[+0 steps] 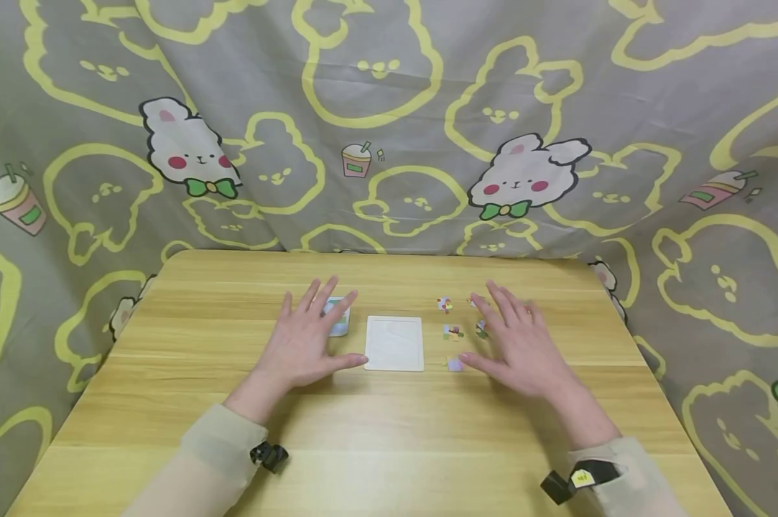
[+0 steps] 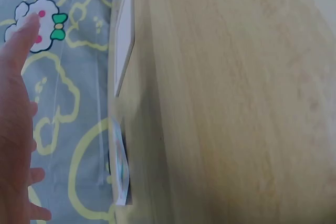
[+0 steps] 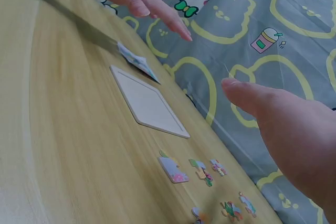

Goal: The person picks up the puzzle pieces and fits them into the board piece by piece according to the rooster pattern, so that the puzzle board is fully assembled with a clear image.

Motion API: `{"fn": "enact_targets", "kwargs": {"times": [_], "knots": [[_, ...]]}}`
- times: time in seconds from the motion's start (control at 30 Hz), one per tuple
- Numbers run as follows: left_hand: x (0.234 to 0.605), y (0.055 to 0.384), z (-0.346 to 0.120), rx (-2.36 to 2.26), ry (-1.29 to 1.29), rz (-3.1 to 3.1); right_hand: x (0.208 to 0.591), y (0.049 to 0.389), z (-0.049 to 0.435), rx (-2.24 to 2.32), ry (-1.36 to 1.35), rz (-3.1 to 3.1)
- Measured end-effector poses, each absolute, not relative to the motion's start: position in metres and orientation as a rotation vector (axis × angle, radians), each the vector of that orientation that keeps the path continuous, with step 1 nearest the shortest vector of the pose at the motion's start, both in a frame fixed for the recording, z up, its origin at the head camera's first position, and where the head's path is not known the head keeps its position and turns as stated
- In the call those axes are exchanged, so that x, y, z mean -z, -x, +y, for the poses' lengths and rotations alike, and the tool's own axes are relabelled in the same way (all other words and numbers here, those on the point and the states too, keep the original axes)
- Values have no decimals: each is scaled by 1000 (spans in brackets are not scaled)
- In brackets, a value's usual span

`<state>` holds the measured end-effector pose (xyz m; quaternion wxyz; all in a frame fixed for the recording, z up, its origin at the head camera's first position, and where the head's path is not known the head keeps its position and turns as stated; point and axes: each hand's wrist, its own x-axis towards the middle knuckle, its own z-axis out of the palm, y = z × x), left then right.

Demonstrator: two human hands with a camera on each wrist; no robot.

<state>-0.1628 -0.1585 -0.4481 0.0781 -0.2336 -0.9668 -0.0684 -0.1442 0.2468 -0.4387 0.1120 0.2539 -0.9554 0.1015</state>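
My left hand (image 1: pixel 301 348) is held over the table with its fingers spread, holding nothing. Beneath its fingers lies a small blue-and-green picture card (image 1: pixel 340 321), partly covered from the head view. The thumb overlaps the left edge of a square white puzzle tray (image 1: pixel 394 345), which has a raised rim and a bare inside. On the other side, my right hand (image 1: pixel 524 352) is likewise spread, near several loose jigsaw pieces (image 1: pixel 453 332). Its thumb tip is beside a lilac piece (image 1: pixel 455 365), and its fingers partly hide other pieces. In the right wrist view, the pieces (image 3: pixel 173 170) lie apart from each other.
The wooden table (image 1: pixel 389 445) reaches back to a grey curtain (image 1: pixel 414 86) printed with yellow outlines and rabbits. Black wrist cameras sit on the left sleeve (image 1: pixel 223 438) and right sleeve (image 1: pixel 628 467).
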Motion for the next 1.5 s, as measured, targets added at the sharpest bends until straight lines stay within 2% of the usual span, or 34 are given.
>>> {"fn": "enact_targets", "kwargs": {"times": [0.67, 1.13, 1.5], "knots": [[463, 166, -141, 400, 842, -2891, 442, 161, 235, -523, -790, -2862], [478, 171, -124, 419, 971, -2907, 451, 184, 223, -648, -836, -2917], [483, 176, -121, 400, 975, -2968, 464, 209, 219, -683, -819, -2989]]}}
